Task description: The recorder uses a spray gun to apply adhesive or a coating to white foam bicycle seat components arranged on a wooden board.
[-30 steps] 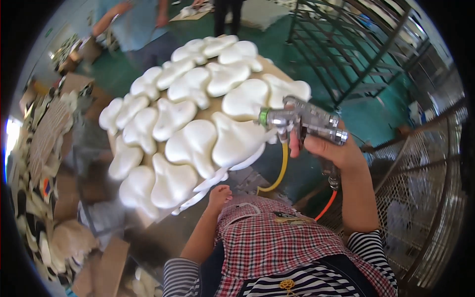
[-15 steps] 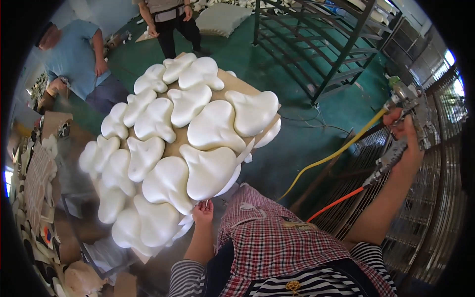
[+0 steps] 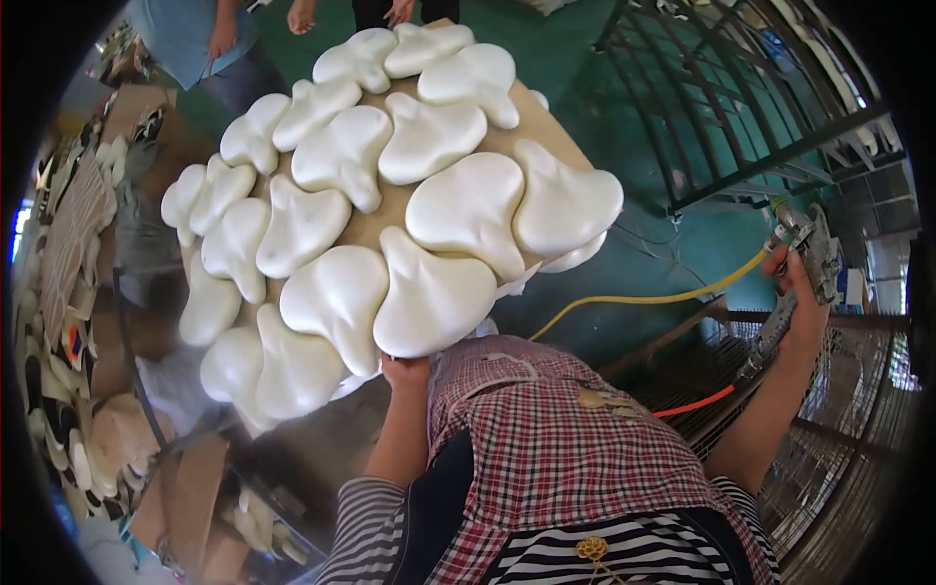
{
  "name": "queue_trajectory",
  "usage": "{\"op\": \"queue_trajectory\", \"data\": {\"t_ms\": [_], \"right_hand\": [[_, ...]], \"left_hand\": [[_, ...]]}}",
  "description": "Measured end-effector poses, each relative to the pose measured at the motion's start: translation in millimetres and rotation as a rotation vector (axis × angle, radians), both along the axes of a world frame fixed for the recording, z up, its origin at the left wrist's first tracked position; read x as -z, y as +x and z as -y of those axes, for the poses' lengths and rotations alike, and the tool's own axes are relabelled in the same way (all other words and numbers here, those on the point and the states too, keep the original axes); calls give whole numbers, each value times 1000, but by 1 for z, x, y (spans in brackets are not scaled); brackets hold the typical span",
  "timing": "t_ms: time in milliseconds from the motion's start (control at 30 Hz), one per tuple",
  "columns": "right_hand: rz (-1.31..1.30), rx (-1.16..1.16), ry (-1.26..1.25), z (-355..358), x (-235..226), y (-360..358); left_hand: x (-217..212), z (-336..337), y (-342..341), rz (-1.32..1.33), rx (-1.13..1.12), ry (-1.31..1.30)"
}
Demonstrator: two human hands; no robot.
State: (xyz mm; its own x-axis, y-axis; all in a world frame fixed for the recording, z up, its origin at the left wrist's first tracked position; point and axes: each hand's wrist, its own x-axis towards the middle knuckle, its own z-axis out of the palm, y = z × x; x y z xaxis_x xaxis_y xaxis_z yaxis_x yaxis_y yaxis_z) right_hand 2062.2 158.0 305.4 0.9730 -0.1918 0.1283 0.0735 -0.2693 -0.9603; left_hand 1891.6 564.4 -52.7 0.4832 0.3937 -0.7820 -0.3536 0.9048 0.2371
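Several white saddle-shaped foam pads [image 3: 434,295] lie in rows on a brown board [image 3: 366,232] in front of me. My left hand [image 3: 408,370] is at the board's near edge, below the nearest pad; its fingers are hidden there. Off to the right, my right hand [image 3: 801,288] is closed around a metal spray gun [image 3: 817,249]. A yellow hose [image 3: 663,298] and an orange hose [image 3: 697,401] run to the gun. More white pads [image 3: 575,255] show under the board's right edge.
A dark metal rack [image 3: 721,117] stands at the far right. Wire mesh [image 3: 838,390] lies beside my right arm. Two people, one in a blue shirt [image 3: 185,39], stand beyond the board. Foam pieces and cardboard [image 3: 180,492] are heaped at left.
The board of pads fills more of the view and sits higher. My left hand's fingers have gone out of sight under the edge. My right hand keeps hold of the spray gun.
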Motion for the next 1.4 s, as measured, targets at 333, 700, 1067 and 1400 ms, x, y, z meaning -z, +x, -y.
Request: {"op": "queue_trajectory", "data": {"t_ms": [333, 700, 1067, 1400], "right_hand": [[-55, -156, -76, -15, 24, 48], [-166, -155, 0, 54, 66, 107], [-74, -135, -41, 135, 112, 140], [-184, 50, 323, 253, 137, 130]], "left_hand": [[-22, 4, 3, 120, 39, 115], [-51, 15, 37, 37, 160, 234], [-96, 90, 236, 253, 353, 468], [-119, 157, 294, 360, 307, 314]]}}
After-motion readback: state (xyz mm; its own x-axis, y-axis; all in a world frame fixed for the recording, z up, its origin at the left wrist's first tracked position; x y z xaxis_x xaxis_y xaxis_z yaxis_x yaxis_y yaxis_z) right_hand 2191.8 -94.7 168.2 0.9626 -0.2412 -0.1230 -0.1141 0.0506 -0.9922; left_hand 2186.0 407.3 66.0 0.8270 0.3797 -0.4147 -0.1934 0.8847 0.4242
